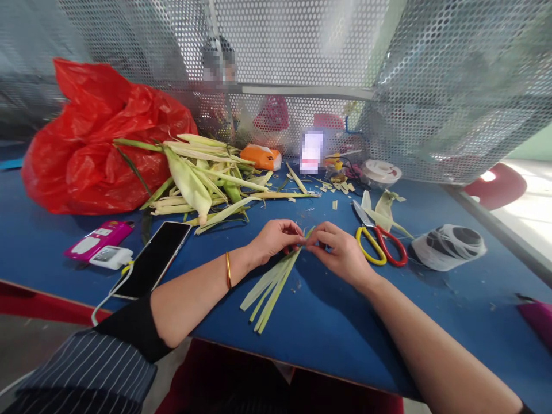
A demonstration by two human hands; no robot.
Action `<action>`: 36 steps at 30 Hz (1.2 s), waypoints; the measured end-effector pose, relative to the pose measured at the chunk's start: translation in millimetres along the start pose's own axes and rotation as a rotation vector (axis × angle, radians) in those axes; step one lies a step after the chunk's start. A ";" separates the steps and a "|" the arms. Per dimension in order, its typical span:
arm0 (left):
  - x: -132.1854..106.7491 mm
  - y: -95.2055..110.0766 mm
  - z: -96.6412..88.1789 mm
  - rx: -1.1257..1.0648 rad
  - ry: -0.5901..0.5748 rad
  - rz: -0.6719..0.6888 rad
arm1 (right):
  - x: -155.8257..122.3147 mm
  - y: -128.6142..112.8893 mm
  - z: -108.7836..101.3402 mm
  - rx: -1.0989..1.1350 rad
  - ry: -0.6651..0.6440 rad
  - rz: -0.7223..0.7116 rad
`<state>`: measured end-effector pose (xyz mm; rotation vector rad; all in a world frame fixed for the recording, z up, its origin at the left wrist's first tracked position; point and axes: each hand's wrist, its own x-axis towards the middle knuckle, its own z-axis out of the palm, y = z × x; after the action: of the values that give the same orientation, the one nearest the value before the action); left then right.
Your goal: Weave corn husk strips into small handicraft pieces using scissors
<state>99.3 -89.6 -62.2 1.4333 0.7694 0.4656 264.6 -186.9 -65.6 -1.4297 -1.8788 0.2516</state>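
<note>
Head view: L hand (276, 240) pictured in a pinch, thumb to fingers, gripping upper end of pale green strips (271, 287); R hand (338, 250) likewise pinched at same end, fingertips nearly meeting, exact hold partly hidden. Strips: lie over blue table (328, 339) nr front edge, btwn forearms; fan out in loose ends twd front, slightly L. L wrist: bears gold bangle (228, 270).

L side: dark phone (149, 261), screen up; beside it, white charger (112, 257) w/ cable, overlapping purple pack (101, 233). Farther back: husks (190, 178), heaped against red bag (103, 138).

Rear ctr: orange pack (261, 156); to its R, lit screen (312, 150), blurred, before perforated mesh (302, 46). R of that: scraps (340, 187), scattered, & white tape (382, 171).

R side: nr R hand, scissors (373, 226), w/ yellow & red handles twd front; next to them, pale husk piece (384, 208); then white-wrapped roll (448, 247), on its side.
</note>
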 end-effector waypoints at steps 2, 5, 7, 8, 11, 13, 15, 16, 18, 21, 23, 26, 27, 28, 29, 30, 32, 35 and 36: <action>0.1 0.7 -0.1 -0.002 -0.004 0.002 | 1.2 -3.1 0.1 0.078 -0.022 0.015; 0.1 1.3 -0.6 -0.007 -0.001 -0.001 | 5.3 -7.1 -1.1 0.327 0.139 0.198; -0.3 1.4 -0.6 0.007 0.007 -0.011 | 8.4 -7.7 -2.6 0.555 0.448 0.395; -0.7 1.5 -0.5 0.015 0.007 -0.012 | 9.5 -7.3 -3.1 0.642 0.568 0.469; -2.1 2.4 0.4 0.031 -0.011 0.000 | 9.3 -4.6 -0.4 0.713 0.418 0.504; -3.4 3.8 1.2 0.035 -0.023 0.012 | 6.5 -1.8 5.3 0.608 0.139 0.445; -4.6 5.3 1.7 0.041 -0.027 0.023 | 3.5 1.7 11.9 0.452 0.003 0.372; -4.9 5.9 1.8 0.046 -0.024 0.028 | 2.3 3.6 14.7 0.383 -0.016 0.338; -4.7 5.9 1.7 0.058 -0.016 0.042 | 1.4 6.9 17.8 0.293 -0.021 0.298; -2.5 3.2 1.0 0.097 0.008 0.091 | 2.5 9.0 17.4 0.245 -0.015 0.299; -0.8 0.6 0.6 0.153 0.037 0.162 | 3.4 8.5 16.2 0.229 -0.016 0.307; -1.1 -1.6 0.8 0.280 0.091 0.297 | 3.0 7.0 16.3 0.222 -0.029 0.292; -2.0 -1.7 1.1 0.334 0.107 0.333 | 2.4 6.4 16.8 0.221 -0.035 0.284; -3.3 -1.7 1.2 0.403 0.125 0.362 | 1.8 5.7 17.4 0.219 -0.038 0.275; -4.7 -1.6 1.2 0.484 0.147 0.392 | 1.1 4.8 17.9 0.217 -0.040 0.266; -6.1 -1.7 1.0 0.575 0.170 0.429 | 0.6 3.6 18.3 0.213 -0.040 0.255; -8.1 -2.1 -0.1 0.761 0.202 0.515 | -0.1 0.4 18.6 0.201 -0.033 0.229; -8.5 -3.6 -2.5 0.953 0.183 0.603 | 0.0 -4.2 18.1 0.175 -0.024 0.206; -8.2 -4.1 -3.2 0.987 0.174 0.611 | 0.1 -5.1 18.0 0.164 -0.017 0.209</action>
<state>90.8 -93.6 -64.6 2.6093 0.7132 0.7277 249.0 -183.6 -75.3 -1.5135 -1.6807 0.5091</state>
